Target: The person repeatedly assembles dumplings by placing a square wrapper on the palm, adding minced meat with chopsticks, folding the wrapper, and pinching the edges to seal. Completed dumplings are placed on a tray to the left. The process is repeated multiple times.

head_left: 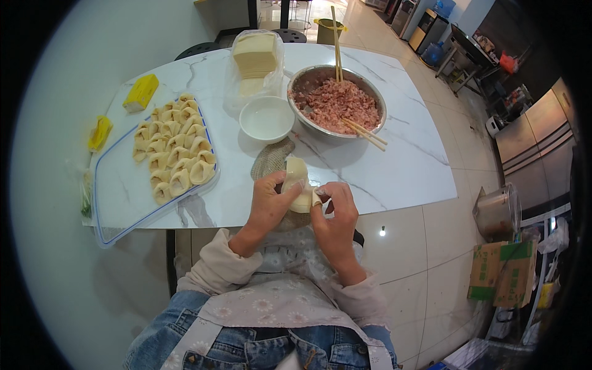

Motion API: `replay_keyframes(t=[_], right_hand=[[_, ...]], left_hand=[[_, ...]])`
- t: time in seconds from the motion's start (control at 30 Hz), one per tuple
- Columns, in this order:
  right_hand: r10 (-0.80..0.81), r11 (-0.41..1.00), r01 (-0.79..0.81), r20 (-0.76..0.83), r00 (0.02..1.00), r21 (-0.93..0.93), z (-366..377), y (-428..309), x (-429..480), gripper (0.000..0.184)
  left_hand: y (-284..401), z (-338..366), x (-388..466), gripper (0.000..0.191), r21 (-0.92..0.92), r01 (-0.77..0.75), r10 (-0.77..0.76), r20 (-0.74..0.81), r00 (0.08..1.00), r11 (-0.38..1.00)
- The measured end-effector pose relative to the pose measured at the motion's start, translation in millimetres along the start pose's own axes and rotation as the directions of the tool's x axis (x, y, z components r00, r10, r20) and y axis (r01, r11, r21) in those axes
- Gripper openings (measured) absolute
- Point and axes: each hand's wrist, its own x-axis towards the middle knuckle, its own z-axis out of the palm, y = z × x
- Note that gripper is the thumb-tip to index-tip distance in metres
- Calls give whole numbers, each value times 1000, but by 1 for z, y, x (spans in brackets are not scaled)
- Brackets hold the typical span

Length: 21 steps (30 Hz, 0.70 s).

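Note:
Over the table's near edge, my left hand [273, 203] grips pale wonton wrappers [297, 178] between thumb and fingers. My right hand [337, 210] pinches a small folded bit of dough [316, 197] at their right side; whether it is a separate piece cannot be told. Beneath the hands lies a greyish knitted cloth [273, 159]. Folded wontons [175, 143] stand in rows on a clear plastic tray with a blue rim [134, 228], to the left. A steel bowl [296, 104] of minced meat [344, 104] sits beyond, with two pairs of chopsticks [336, 46] in it.
A white bowl [267, 119] stands beside the steel bowl. Behind it, a plastic bag holds stacked wrappers [254, 53]. Yellow tissue packs [141, 92] lie at left, near the wall. Right of the marble-patterned table [416, 171] are a steel pot [497, 212] and cardboard boxes [502, 273].

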Motion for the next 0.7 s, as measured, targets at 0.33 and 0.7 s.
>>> replay_keyframes(t=[0.33, 0.7], right_hand=[[-160, 980, 174, 139, 977, -95, -14, 2, 5, 15], [45, 997, -62, 268, 962, 56, -20, 2, 8, 14]], left_hand=[[14, -15, 8, 17, 376, -260, 125, 348, 929, 889], [29, -16, 21, 17, 403, -490, 192, 587, 786, 773]])
